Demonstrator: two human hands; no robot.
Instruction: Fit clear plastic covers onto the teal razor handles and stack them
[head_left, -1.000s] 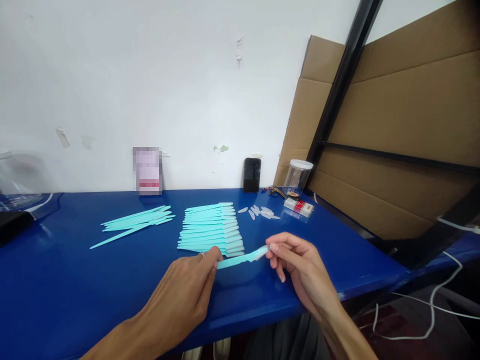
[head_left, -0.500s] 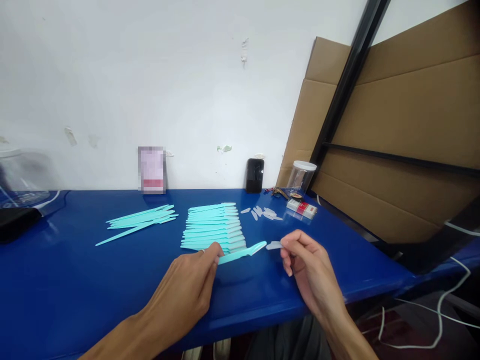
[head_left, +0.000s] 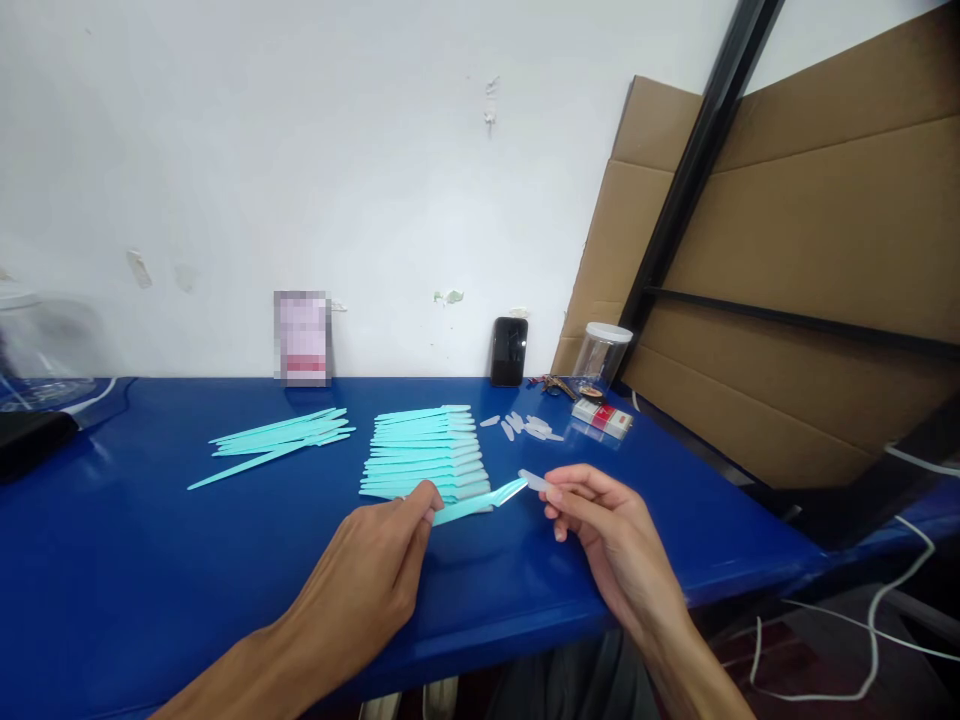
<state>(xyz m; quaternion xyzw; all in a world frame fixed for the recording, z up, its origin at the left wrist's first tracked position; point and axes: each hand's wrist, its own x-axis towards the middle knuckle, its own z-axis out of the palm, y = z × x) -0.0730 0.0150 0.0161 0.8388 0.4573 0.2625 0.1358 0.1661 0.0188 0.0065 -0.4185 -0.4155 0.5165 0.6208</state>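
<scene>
A turquoise eyebrow razor (head_left: 469,507) is pinched by its handle in my left hand (head_left: 382,560), its bare blade end pointing right. My right hand (head_left: 607,520) grips a small translucent blade cap (head_left: 534,481) between thumb and fingertips. The cap's end meets the razor's tip; whether it has slipped over the blade I cannot tell. Just behind my left hand lies a neat row of capped razors (head_left: 424,450). Several loose caps (head_left: 517,424) are scattered to the right of that row. Over on the left rests a looser bunch of turquoise razors (head_left: 277,435).
Against the wall lean a black phone (head_left: 509,352) and a blurred card (head_left: 303,340). On the right of the blue table (head_left: 225,570) are a red-and-white box (head_left: 601,418), keys (head_left: 559,386) and a clear jar (head_left: 602,358). Cardboard (head_left: 810,200) stands beside a black post.
My right hand has shifted slightly left, and the cap, now tilted, has closed the gap to the razor's tip. My left hand still holds the razor almost in the same place.
</scene>
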